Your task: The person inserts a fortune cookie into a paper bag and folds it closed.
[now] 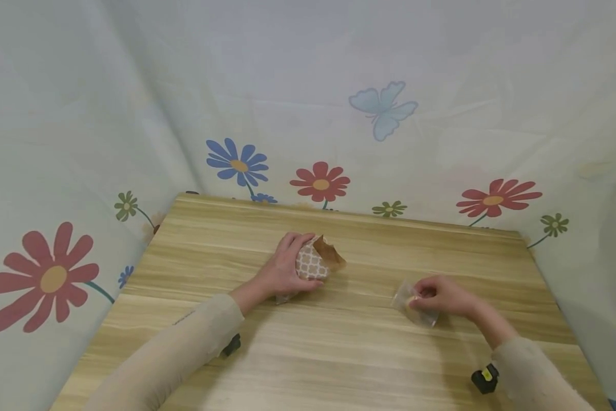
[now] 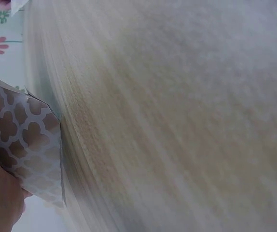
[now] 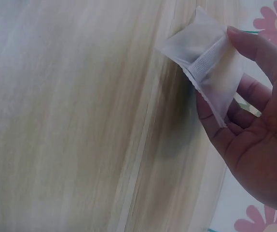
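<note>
On the counter (image 1: pixel 338 354), nearest the person, two small black objects lie by the sleeves: one (image 1: pixel 231 345) under the left forearm and one with a yellow mark (image 1: pixel 484 379) beside the right wrist.

Farther in, right of the counter's middle, the right hand (image 1: pixel 443 297) pinches a small clear packet (image 1: pixel 413 305) between thumb and fingertips. The grip is clamped on the packet, which sits just above or on the counter; which one cannot be told. In the right wrist view the packet (image 3: pixel 208 72) looks translucent white with a ribbed seal strip, and the fingers (image 3: pixel 254 50) curl behind it.

Farther still, left of the counter's middle, the left hand (image 1: pixel 287 268) holds a paper bag (image 1: pixel 318 260) with a brown-and-white lattice print, its open brown mouth pointing right. The grip is closed round the bag's body. The left wrist view shows the bag (image 2: pixel 22 140) close against the palm.

Behind the counter hangs a pale curtain (image 1: pixel 308 85) printed with flowers and a butterfly.
</note>
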{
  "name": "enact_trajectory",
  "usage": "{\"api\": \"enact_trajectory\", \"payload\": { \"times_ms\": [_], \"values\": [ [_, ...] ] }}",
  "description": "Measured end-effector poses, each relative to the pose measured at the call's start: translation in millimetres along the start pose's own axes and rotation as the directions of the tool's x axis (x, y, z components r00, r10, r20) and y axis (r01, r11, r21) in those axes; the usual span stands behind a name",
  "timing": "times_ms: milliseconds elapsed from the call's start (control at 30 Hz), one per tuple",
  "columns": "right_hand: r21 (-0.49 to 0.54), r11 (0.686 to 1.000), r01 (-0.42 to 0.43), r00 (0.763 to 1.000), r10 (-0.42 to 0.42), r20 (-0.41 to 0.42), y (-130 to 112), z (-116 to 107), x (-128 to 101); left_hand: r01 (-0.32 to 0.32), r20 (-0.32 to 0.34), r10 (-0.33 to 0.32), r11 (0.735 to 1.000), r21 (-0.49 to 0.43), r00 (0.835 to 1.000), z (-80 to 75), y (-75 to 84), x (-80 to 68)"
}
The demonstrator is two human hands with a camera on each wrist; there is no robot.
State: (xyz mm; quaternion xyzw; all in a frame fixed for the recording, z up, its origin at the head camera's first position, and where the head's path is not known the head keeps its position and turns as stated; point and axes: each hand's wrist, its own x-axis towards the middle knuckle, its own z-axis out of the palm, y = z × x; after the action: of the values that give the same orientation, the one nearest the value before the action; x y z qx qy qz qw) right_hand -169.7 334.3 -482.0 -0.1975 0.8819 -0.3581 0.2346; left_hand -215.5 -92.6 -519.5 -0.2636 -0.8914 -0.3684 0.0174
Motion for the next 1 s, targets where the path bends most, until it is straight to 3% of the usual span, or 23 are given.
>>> {"api": "enact_trajectory", "payload": {
  "times_ms": [167, 333, 500, 633, 833, 1000],
  "values": [
    [0.032, 0.999, 0.036, 0.999, -0.037, 0.023, -4.2, 3.2, 0.3, 0.0, -0.009, 0.0, 1.0, 0.003, 1.0, 0.1, 0.6, 0.0],
    [0.109, 0.994, -0.003, 1.0, 0.003, 0.009, -8.8, 7.6, 2.4, 0.009, -0.004, -0.009, 1.0, 0.004, 1.0, 1.6, 1.2, -0.2],
    [0.278, 0.96, -0.04, 0.994, 0.068, -0.092, -21.8, 12.8, 10.9, 0.014, 0.002, -0.014, 1.0, 0.001, 1.0, 1.9, 2.2, -0.3],
    [0.332, 0.943, -0.029, 0.982, 0.088, -0.167, -42.9, 16.6, 25.0, 0.019, -0.002, -0.019, 1.0, -0.005, 1.0, 0.7, 3.4, -0.7],
    [0.312, 0.95, 0.011, 0.974, 0.061, -0.219, -76.3, 17.7, 50.2, 0.021, 0.0, -0.021, 1.0, 0.006, 1.0, 0.8, 5.6, -0.6],
    [0.175, 0.982, 0.071, 0.973, -0.029, -0.227, -98.7, 13.2, 65.8, 0.035, 0.014, -0.036, 0.999, 0.008, 0.999, 0.6, 9.2, -0.8]
  ]
}}
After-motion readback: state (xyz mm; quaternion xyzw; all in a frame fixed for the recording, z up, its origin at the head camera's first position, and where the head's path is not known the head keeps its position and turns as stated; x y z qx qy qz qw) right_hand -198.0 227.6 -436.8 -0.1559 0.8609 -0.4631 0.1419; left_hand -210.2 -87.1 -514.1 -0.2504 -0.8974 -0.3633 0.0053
